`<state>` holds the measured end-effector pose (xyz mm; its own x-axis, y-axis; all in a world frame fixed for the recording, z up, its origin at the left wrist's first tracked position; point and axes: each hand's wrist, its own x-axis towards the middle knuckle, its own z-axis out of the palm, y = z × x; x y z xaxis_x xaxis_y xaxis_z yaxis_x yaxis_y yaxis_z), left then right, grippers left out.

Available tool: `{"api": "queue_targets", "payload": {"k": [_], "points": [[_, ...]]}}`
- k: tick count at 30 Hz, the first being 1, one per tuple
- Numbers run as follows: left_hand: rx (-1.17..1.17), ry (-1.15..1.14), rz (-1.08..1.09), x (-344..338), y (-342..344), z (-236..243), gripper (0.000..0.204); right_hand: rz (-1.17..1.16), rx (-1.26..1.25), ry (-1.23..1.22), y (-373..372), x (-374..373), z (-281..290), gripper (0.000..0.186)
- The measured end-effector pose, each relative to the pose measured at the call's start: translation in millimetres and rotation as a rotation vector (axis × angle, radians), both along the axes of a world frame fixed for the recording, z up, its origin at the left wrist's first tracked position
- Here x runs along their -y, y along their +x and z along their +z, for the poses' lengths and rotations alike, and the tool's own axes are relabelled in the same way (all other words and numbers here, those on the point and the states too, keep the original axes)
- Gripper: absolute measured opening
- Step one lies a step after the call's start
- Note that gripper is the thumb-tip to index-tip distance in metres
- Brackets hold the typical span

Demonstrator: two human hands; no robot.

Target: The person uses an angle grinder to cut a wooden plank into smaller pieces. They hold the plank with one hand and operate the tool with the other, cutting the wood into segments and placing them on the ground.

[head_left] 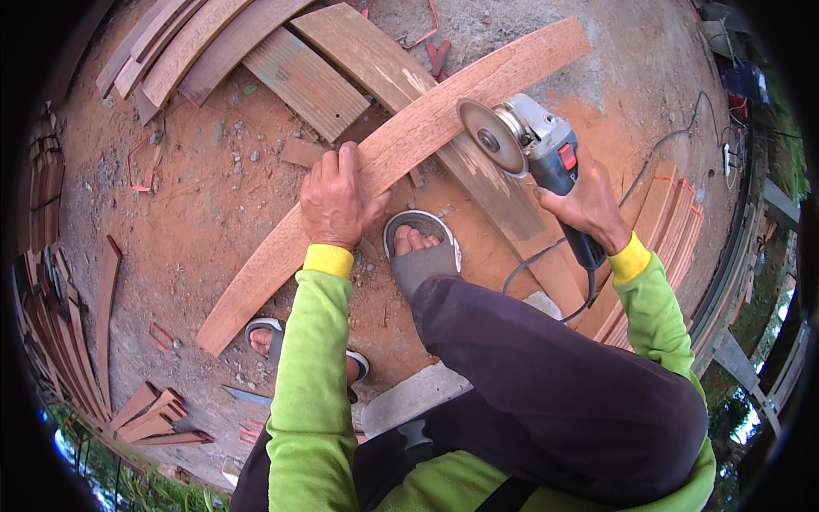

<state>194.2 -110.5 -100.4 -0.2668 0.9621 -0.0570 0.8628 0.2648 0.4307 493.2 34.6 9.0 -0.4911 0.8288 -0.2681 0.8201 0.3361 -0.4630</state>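
A long reddish wooden plank (435,119) slants from lower left to upper right before me, resting across a longer board (503,200). My left hand (334,194) grips the plank near its middle, fingers over the far edge and thumb along its face. In my right hand (589,200) is an angle grinder (550,149), dark-bodied with a grey metal head and a red switch. Its round disc (490,138) is beside the plank's near edge at the right part; whether they touch I cannot tell. A black cord (590,286) trails from the grinder's rear end.
Several planks (200,47) lie stacked at the far left, beside a grooved board (307,84). More boards (670,226) are piled at the right, and others (64,333) lie at the left. My sandalled foot (418,243) stands close to the plank. A concrete block (414,397) lies below.
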Motion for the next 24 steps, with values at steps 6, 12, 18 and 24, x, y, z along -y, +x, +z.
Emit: {"api": "queue_targets", "payload": {"k": [6, 12, 18, 24], "points": [[0.001, -0.008, 0.002, 0.2, -0.4, -0.6, 0.081, -0.014, 0.016, -0.019, -3.0, 0.4, 2.3, 0.054], [0.003, 0.001, 0.0, 0.4, -0.2, -0.9, 0.081, -0.008, 0.003, -0.012, -0.8, 0.2, -0.2, 0.053], [0.007, 0.003, -0.004, 0.8, -1.0, 0.4, 0.081, 0.0, 0.023, -0.005, -2.5, 0.1, 2.1, 0.054], [0.014, 0.0, -0.001, 0.5, -0.7, 1.0, 0.08, -0.052, 0.102, -0.072, -3.5, 1.1, 5.9, 0.058]]}}
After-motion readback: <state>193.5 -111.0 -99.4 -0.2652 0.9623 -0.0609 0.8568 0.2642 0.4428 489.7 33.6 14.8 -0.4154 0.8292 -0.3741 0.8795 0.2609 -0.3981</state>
